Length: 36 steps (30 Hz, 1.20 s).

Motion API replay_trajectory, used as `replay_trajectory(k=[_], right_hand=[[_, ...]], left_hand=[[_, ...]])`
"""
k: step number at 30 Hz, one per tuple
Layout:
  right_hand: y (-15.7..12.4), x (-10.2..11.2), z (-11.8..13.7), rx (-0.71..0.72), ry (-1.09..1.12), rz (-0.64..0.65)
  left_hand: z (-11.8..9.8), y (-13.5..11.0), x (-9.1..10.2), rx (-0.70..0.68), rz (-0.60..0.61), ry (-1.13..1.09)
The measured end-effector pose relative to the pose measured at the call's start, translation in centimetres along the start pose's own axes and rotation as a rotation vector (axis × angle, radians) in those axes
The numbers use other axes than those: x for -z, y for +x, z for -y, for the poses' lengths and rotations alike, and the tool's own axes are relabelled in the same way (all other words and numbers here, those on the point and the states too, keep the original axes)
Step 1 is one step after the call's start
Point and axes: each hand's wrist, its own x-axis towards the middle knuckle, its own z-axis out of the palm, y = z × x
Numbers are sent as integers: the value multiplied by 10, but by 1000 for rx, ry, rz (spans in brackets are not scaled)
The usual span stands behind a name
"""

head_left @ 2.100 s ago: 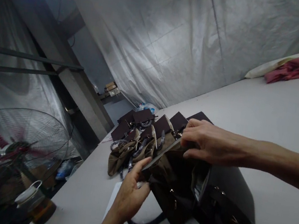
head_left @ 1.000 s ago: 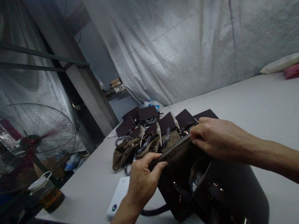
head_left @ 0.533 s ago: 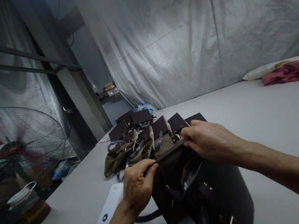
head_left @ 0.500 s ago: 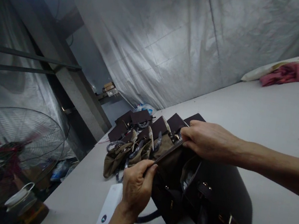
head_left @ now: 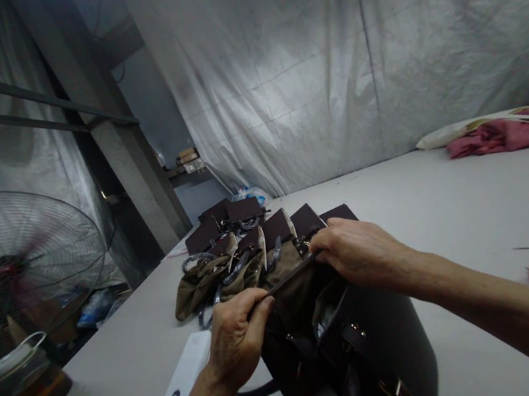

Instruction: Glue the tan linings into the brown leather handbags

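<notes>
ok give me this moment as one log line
left hand: pinching edge of dark bag | right hand: gripping same edge | bag: mouth open | nearby: white device, brown bags

FREE tabletop [head_left: 487,201] beyond right forearm [head_left: 471,293] | BLOCKED ahead — brown pile [head_left: 276,230] | left wrist [head_left: 215,389] — white device [head_left: 185,371] beside it

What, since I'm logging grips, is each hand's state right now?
Left hand: closed, pinching the upper edge of the dark bag.
Right hand: closed, gripping the same edge farther along.
</notes>
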Motion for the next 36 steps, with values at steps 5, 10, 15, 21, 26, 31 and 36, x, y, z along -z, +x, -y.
replay_trajectory(k=[5, 10, 15, 21, 26, 31, 36], right_hand=[[5, -3, 1, -12, -36, 25], [10, -4, 4, -17, -60, 55], [3, 1, -1, -46, -52, 30], [-11, 13, -25, -24, 85, 47], [-7, 10, -34, -89, 74, 16], [-3, 9, -26, -138, -27, 4], [1, 7, -21, -138, -89, 12]], left_hand=[[-7, 14, 14, 86, 189, 145], [-28, 59, 13, -16, 446, 380], [-32, 82, -10, -119, 480, 425], [-22, 83, -10, -72, 477, 281], [-25, 82, -8, -57, 496, 263], [-30, 78, -8, -84, 510, 264], [-34, 77, -7, -103, 520, 289]])
